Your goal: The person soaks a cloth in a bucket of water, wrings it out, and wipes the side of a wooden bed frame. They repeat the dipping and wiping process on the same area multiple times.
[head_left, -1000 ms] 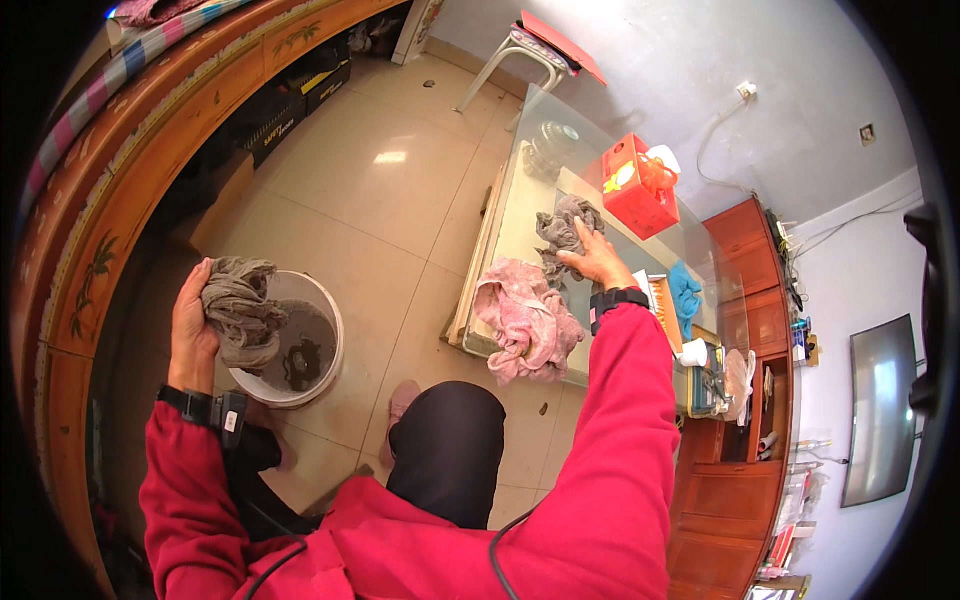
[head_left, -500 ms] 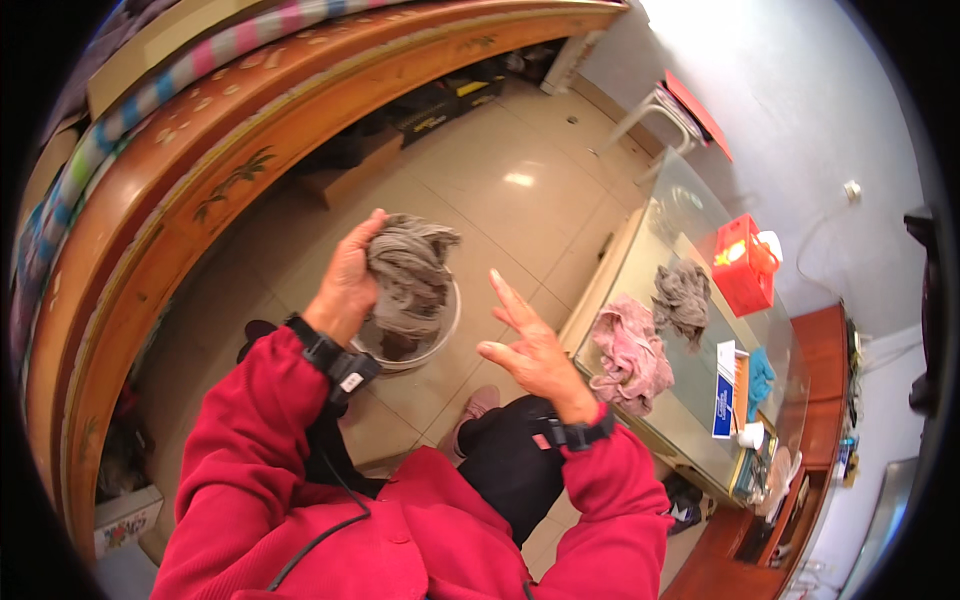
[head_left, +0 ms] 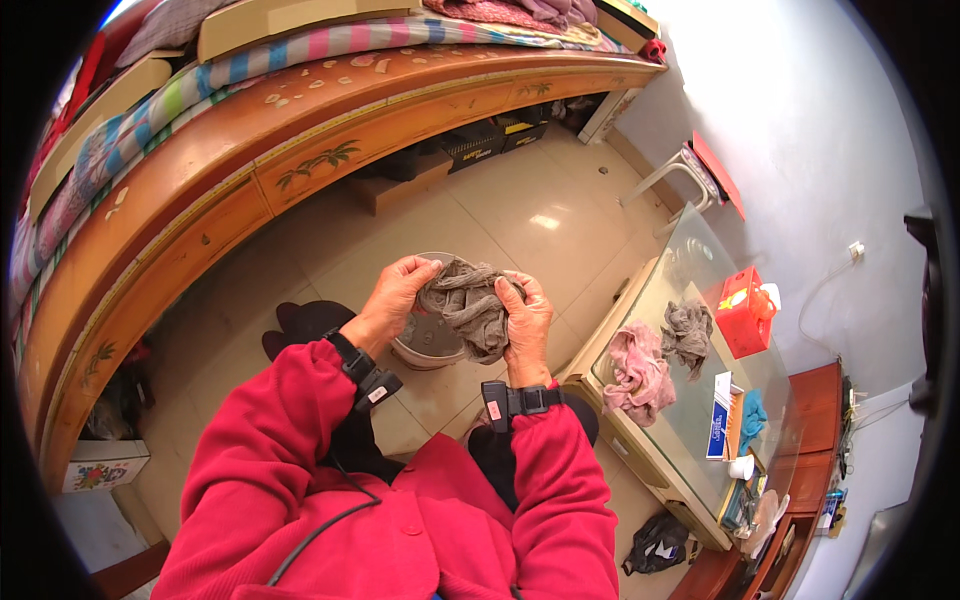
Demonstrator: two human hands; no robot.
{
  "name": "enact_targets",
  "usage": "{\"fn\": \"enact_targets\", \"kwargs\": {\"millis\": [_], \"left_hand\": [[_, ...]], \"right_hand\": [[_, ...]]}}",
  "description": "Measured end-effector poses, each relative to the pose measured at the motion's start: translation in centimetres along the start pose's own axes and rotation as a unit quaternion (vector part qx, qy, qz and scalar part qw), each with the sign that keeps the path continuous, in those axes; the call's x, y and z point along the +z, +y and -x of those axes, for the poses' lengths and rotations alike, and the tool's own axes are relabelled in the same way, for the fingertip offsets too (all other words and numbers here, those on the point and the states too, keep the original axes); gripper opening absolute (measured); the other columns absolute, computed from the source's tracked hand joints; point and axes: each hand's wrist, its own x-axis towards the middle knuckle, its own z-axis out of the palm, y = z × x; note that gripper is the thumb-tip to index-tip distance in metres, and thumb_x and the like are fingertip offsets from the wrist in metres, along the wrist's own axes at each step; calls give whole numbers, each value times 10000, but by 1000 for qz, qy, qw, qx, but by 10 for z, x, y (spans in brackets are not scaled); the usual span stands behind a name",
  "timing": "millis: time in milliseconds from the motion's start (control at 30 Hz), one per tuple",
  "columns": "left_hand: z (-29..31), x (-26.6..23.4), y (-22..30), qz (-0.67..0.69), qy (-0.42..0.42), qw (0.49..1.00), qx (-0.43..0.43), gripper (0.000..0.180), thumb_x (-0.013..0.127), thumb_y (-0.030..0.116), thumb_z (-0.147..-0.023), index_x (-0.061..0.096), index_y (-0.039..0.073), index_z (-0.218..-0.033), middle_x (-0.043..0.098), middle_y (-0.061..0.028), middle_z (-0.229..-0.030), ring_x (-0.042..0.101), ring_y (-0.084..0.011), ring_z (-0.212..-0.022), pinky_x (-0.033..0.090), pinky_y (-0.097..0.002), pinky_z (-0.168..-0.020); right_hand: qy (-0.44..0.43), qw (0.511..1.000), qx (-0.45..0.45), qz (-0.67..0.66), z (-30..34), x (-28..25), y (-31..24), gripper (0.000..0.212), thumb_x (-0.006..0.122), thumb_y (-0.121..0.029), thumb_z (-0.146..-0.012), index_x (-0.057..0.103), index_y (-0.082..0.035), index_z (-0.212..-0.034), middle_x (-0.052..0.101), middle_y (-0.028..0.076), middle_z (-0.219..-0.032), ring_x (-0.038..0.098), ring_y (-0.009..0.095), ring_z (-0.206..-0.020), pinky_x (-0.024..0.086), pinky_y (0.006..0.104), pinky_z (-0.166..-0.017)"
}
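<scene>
A crumpled grey-brown cloth (head_left: 470, 310) hangs between my two hands above a white bucket (head_left: 432, 360). My left hand (head_left: 398, 292) grips its left edge, the thumb on top. On the right side, my right hand (head_left: 525, 318) is closed on the same cloth, fingers bent round it. Greyish water (head_left: 428, 334) shows in the bucket beside the cloth, which hides part of the opening. To the right, a pink cloth (head_left: 638, 373) and another grey cloth (head_left: 687, 337) lie bunched on a glass-topped table (head_left: 690, 260).
The table also bears a red box (head_left: 746, 312), a blue-and-white box (head_left: 724, 418), a blue cloth (head_left: 753, 418) and a white cup (head_left: 741, 467). A wooden bed frame (head_left: 300, 165) curves along the left and far side. A stool (head_left: 680, 177) stands by the wall.
My right hand has come in from the right and closed on the grey-brown cloth, which only my left hand held before. The view has shifted, showing more of the bed.
</scene>
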Motion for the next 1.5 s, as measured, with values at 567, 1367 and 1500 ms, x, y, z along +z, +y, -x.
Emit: {"fn": "enact_targets", "kwargs": {"millis": [567,1367,1500], "left_hand": [[28,4,-44,80,-177,968,-161,521,648,418,-905,560,4,-1208,628,-77,-1184,620,-200,-1052,530,-375,-889],[-13,-44,2,179,-11,980,88,370,455,-25,-909,503,68,-1264,601,-152,-1215,613,-292,-1108,488,-499,-979],[-10,-35,12,150,-38,982,104,487,444,-68,-857,431,41,-1331,592,-144,-1221,622,-290,-1088,496,-465,-968]], "right_hand": [[-2,997,42,-66,-2,21,-8,220,630,-170,-938,651,-2,-1079,614,19,-859,594,122,-784,500,251,-705],[74,945,-319,-1,-58,-7,-181,112,509,-1,-950,598,6,-1019,648,110,-882,618,166,-742,537,303,-709],[8,956,-294,-2,-50,34,-181,79,535,-9,-949,591,4,-1004,649,119,-874,642,187,-729,541,312,-707]]}}
